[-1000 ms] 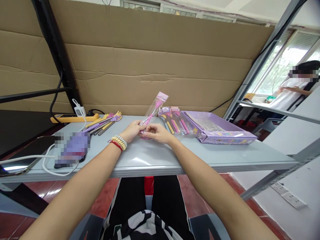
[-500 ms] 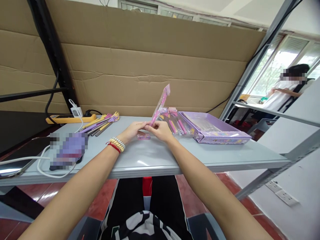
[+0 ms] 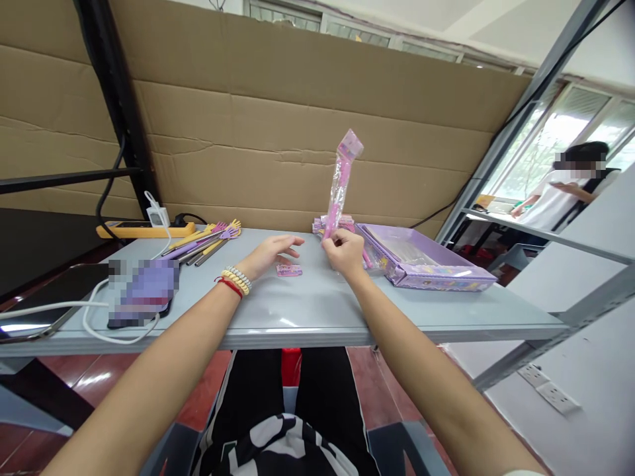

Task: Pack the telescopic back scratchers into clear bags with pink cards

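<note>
My right hand [image 3: 344, 251] is closed on the lower end of a pink back scratcher [image 3: 338, 188] in a clear plastic wrapper, held upright with a pink card at its top. My left hand [image 3: 272, 256] is open above the table, fingers apart and holding nothing. Just beside its fingertips, a small pink printed card or stack of cards [image 3: 288, 270] lies on the table. Behind my right hand, a pile of wrapped back scratchers [image 3: 370, 258] is partly hidden. Unwrapped back scratchers [image 3: 201, 246] with hand-shaped ends in yellow, pink and purple lie at the left.
A purple open box [image 3: 436, 274] stands at the right of the grey table [image 3: 297, 311]. On the left are a phone [image 3: 143, 291], a white cable [image 3: 86, 327], a dark tablet-like device [image 3: 54, 297] and a yellow power strip [image 3: 143, 230]. Cardboard [image 3: 297, 125] walls the back. Another person [image 3: 560, 198] sits at far right.
My hands have come apart. My right hand has moved right and up with the wrapped back scratcher, now more upright. My left hand has let go and its fingers have opened.
</note>
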The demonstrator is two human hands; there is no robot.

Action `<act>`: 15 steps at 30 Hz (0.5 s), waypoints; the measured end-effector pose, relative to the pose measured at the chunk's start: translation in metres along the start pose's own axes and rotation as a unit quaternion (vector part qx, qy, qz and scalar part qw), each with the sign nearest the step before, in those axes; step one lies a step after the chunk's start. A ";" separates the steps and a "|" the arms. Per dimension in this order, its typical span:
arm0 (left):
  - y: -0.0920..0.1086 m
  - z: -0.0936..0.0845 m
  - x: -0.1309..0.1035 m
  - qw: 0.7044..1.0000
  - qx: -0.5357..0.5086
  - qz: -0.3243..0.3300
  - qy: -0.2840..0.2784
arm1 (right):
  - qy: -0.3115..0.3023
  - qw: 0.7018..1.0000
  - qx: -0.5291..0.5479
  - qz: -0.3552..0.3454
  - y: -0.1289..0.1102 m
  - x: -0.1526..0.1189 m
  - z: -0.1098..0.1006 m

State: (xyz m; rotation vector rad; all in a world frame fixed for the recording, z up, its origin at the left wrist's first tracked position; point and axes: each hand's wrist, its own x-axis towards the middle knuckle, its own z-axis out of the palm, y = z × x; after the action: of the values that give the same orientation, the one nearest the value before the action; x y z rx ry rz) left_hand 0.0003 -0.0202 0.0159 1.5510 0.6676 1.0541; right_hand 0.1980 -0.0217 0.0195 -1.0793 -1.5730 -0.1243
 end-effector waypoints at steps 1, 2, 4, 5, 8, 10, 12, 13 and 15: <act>0.002 -0.002 0.000 1.000 -0.004 0.004 0.024 | 0.001 1.000 -0.027 -0.001 0.005 0.003 -0.007; 0.003 -0.003 0.000 0.999 -0.008 0.008 0.048 | -0.002 0.998 -0.057 -0.002 0.011 0.005 -0.015; 0.007 -0.005 0.000 0.996 -0.014 0.015 0.092 | -0.018 0.992 -0.126 0.001 0.026 0.011 -0.038; 0.009 -0.006 0.000 0.994 -0.012 0.016 0.110 | -0.026 0.987 -0.161 0.007 0.035 0.015 -0.052; 0.011 -0.008 0.000 0.990 0.014 0.008 0.138 | -0.053 0.964 -0.258 0.039 0.064 0.032 -0.102; 0.009 -0.008 0.002 0.989 0.042 -0.005 0.144 | -0.109 0.941 -0.314 0.069 0.083 0.048 -0.136; 0.007 -0.007 0.003 0.987 0.071 -0.018 0.145 | -0.195 0.907 -0.361 0.098 0.100 0.065 -0.164; 0.006 -0.007 0.004 0.985 0.085 -0.024 0.145 | -0.237 0.889 -0.375 0.110 0.108 0.072 -0.174; 0.005 -0.006 0.005 0.983 0.115 -0.037 0.141 | -0.318 0.856 -0.383 0.139 0.120 0.082 -0.185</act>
State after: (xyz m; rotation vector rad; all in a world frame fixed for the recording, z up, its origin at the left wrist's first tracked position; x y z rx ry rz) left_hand -0.0037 -0.0145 0.0226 1.5729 1.0657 1.1845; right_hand 0.4220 -0.0196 0.0927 -2.1334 -1.9802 -0.2238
